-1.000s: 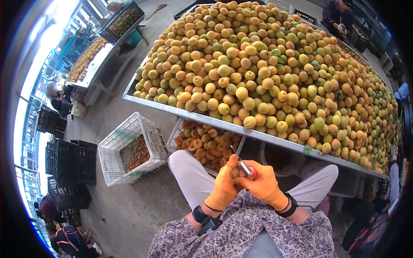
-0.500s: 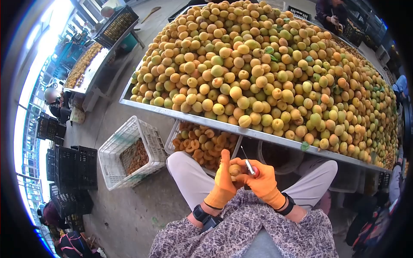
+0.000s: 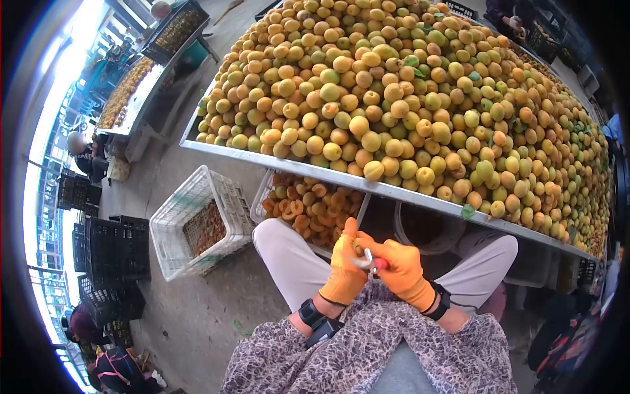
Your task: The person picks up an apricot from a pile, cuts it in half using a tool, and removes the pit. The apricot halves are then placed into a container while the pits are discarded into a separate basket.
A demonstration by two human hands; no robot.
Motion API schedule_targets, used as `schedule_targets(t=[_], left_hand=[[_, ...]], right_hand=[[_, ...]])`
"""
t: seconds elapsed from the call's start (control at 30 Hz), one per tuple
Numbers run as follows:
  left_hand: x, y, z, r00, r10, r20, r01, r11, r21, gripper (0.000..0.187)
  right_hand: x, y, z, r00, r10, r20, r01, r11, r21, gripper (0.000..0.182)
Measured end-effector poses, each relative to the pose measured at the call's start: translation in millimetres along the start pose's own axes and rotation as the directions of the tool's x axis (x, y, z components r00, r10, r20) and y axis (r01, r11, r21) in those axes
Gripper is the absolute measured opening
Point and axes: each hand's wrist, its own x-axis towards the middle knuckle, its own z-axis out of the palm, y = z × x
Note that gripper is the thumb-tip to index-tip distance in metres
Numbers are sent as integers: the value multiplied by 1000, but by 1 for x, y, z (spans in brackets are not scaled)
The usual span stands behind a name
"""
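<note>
- Apricot (image 3: 359, 247) sits pinched in the left hand (image 3: 344, 266), low in the person's lap between the knees, below the near edge of the long metal table (image 3: 420, 199).
- Left hand, in an orange glove, is closed around the fruit, fingers pointing up; only a sliver of the fruit shows at the fingertips.
- Right hand (image 3: 401, 268), also gloved in orange, is clenched on a small knife (image 3: 367, 261) with a reddish handle; the blade lies roughly crosswise, pointing left into the fruit.
- Both hands touch each other at the fruit, so neither is nearer; the fruit lies just left of the right hand's knuckles.
- Straight ahead of the hands, under the table edge, stands a white crate of halved apricots (image 3: 312, 208), close beyond the left knee.
- Farther left on the floor is another white crate (image 3: 197, 223), holding what look like brown pits, well apart from the hands.
- A dark round bucket (image 3: 423, 230) stands under the table beyond the right hand.
- Whole apricots (image 3: 407, 98) are heaped high on the table, right up to its near edge.
- Nothing stands between the hands and the crate of halves.
</note>
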Motion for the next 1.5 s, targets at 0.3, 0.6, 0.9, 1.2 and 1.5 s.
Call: schedule_targets(t=[0.3,0.6,0.9,1.2,1.5], left_hand=[[18,-17,-9,983,163,-82,-149,977,154,46],[13,-20,-12,994,113,-9,-111,988,106,43],[9,-7,-22,968,-230,102,224,972,68,43],[69,63,-64,914,405,3,-347,781,519,33],[90,87,42,327,771,547,-636,-248,731,26]], right_hand=[[1,-1,9,993,113,-30,-114,992,-44,33],[4,5,7,990,109,91,-94,983,-160,29],[-4,17,-2,997,-33,63,44,981,-189,30],[-41,19,-65,878,-210,-430,69,945,-321,45],[-64,27,-86,639,285,-714,-223,958,182,33]])
